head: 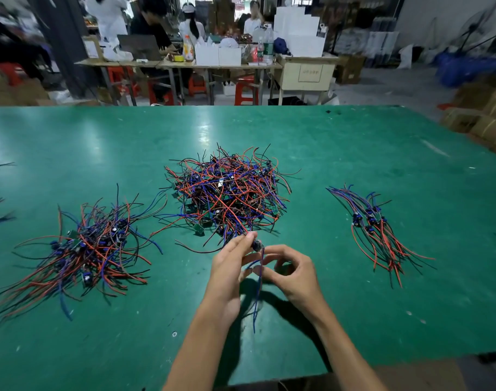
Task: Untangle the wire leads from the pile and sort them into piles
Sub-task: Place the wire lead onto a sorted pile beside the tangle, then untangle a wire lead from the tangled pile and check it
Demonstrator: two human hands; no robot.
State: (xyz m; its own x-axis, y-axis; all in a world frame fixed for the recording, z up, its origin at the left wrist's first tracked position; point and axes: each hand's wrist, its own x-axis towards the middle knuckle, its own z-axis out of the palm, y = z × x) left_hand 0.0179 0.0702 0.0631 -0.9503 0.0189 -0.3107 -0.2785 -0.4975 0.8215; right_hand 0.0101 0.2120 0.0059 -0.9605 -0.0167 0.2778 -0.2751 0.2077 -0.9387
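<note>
Both hands (262,263) pinching one wire lead (257,280), tangled pile (227,193) beyond (no legible writing)

- left hand (230,258) pinches a wire lead (257,277) above the table (354,153), right hand (290,270) just right of it
- tangled pile (227,193) directly behind the grip
- loose pile (83,249) left
- sorted pile (379,230) right

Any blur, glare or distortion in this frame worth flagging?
Head view: wide-angle bending bows the green table edges; overhead light glares on it behind the middle wire pile; the hands and the background workers are slightly motion-blurred; hands cast soft shadows.
</note>
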